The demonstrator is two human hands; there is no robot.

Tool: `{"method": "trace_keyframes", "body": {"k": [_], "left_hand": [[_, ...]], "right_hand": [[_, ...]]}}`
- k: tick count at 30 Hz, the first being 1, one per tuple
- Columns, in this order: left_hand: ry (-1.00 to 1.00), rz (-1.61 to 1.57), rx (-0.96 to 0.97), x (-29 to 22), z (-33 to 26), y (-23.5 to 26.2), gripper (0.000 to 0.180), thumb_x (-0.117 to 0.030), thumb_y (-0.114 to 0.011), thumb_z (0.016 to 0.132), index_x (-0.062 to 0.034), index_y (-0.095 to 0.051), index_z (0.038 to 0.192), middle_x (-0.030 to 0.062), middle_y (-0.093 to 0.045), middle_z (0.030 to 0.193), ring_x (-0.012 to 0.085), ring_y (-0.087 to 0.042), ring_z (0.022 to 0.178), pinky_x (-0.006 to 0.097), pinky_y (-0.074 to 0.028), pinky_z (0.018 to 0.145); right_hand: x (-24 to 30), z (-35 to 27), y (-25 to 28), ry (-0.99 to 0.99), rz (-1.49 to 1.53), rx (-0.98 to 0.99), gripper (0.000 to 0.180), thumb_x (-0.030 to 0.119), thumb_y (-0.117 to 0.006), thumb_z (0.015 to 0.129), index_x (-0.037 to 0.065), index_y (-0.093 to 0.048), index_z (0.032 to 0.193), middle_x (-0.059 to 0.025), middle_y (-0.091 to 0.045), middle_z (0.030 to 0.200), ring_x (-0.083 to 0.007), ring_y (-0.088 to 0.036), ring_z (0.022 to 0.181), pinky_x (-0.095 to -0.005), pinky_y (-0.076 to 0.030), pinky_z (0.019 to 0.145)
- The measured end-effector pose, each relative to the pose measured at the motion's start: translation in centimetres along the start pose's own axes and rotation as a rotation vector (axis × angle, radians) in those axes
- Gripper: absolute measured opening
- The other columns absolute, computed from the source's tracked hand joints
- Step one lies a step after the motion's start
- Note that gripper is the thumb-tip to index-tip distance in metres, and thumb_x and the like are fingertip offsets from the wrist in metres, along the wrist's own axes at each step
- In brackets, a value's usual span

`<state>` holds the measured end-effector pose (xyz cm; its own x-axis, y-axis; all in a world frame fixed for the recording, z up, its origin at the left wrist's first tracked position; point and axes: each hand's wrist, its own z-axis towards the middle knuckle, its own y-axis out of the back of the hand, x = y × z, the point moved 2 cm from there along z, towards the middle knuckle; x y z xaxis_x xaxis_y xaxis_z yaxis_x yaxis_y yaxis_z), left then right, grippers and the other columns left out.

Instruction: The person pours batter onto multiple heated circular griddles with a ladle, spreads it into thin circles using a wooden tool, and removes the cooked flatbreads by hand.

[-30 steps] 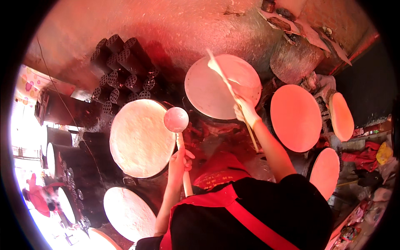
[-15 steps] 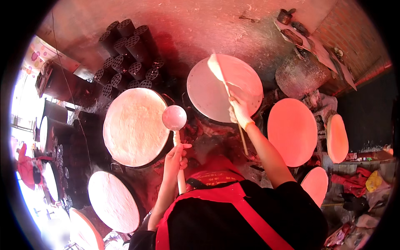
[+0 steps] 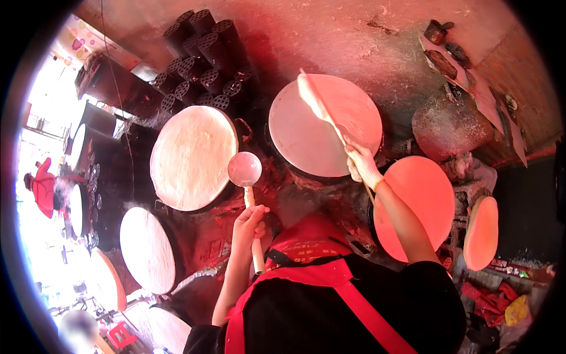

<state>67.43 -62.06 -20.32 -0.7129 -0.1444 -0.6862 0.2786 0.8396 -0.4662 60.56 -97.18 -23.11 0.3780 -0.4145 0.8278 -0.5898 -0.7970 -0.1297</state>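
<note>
My left hand (image 3: 250, 229) is wrapped round the pale handle of a ladle (image 3: 244, 168), its round bowl facing up between two griddles. In my right hand (image 3: 361, 162) is a long thin stick (image 3: 333, 121), slanting across the far middle round griddle (image 3: 348, 100). Along the stick's far part lies a whitish strip (image 3: 311, 100); whether it is batter or a sheet of pancake I cannot tell. Left of the ladle, a round griddle (image 3: 193, 158) bears a pale layer with a rough surface. My right forearm passes over a smooth pinkish disc (image 3: 415, 203).
Black perforated coal briquettes (image 3: 206, 56) are stacked behind the left griddle. More round griddles (image 3: 147, 251) stand at left, one (image 3: 480, 233) at far right. A drum-like container (image 3: 451, 127) sits at back right. Another person in red (image 3: 44, 187) is at far left.
The whole view has shifted. My right hand has moved right with the stick, and the whitish strip at its far part looks narrower and longer. My left hand still holds the ladle.
</note>
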Motion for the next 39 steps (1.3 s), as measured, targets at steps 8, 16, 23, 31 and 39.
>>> {"method": "trace_keyframes", "body": {"k": [8, 16, 23, 31, 39], "left_hand": [[0.015, -0.087, -0.06, 1.2, -0.3, -1.5, 0.025, -0.025, -0.053, 0.098, -0.0029, -0.059, 0.09, -0.002, -0.048, 0.074, 0.0021, -0.035, 0.05, 0.016, -0.026, 0.041], [-0.037, -0.057, -0.193, 1.5, -2.3, -5.7, 0.028, -0.027, -0.048, 0.099, -0.0018, -0.06, 0.096, -0.0031, -0.043, 0.072, 0.0029, -0.033, 0.049, 0.018, -0.025, 0.041], [0.053, -0.052, -0.347, 4.5, -5.6, -6.3, 0.025, -0.024, -0.048, 0.099, -0.0027, -0.061, 0.097, -0.0047, -0.043, 0.069, 0.0032, -0.033, 0.046, 0.019, -0.025, 0.041], [0.081, -0.023, -0.255, 4.4, -6.6, -4.8, 0.022, -0.022, -0.05, 0.098, -0.003, -0.061, 0.099, -0.0046, -0.044, 0.072, 0.0019, -0.033, 0.048, 0.018, -0.024, 0.042], [0.164, 0.087, -0.015, 1.4, -5.0, -3.4, 0.022, -0.021, -0.049, 0.099, -0.0018, -0.061, 0.1, -0.0032, -0.046, 0.077, 0.0023, -0.036, 0.052, 0.017, -0.026, 0.043]], "right_hand": [[-0.8, -0.7, 9.1, 0.052, -0.063, 0.048, 0.039, 0.021, -0.048, 0.097, 0.019, -0.049, 0.136, 0.0019, -0.043, 0.051, -0.0082, -0.035, 0.032, -0.0254, -0.026, 0.028], [3.0, 4.5, 6.2, -0.033, -0.177, 0.316, 0.042, 0.024, -0.054, 0.096, 0.012, -0.048, 0.136, 0.0022, -0.04, 0.05, -0.0071, -0.032, 0.032, -0.0251, -0.023, 0.029], [1.1, 7.5, 15.4, 0.088, -0.218, 0.484, 0.04, 0.02, -0.052, 0.095, 0.009, -0.05, 0.134, 0.0036, -0.046, 0.054, -0.0059, -0.03, 0.031, -0.0207, -0.024, 0.029], [0.5, 2.1, 10.4, 0.08, -0.323, 0.5, 0.04, 0.028, -0.052, 0.096, 0.012, -0.052, 0.133, 0.005, -0.041, 0.057, -0.0046, -0.033, 0.039, -0.0231, -0.027, 0.036], [-5.9, -5.4, 8.8, 0.168, 0.205, -0.193, 0.036, 0.027, -0.054, 0.096, 0.018, -0.056, 0.13, 0.008, -0.037, 0.053, -0.004, -0.03, 0.036, -0.0216, -0.022, 0.034]]}}
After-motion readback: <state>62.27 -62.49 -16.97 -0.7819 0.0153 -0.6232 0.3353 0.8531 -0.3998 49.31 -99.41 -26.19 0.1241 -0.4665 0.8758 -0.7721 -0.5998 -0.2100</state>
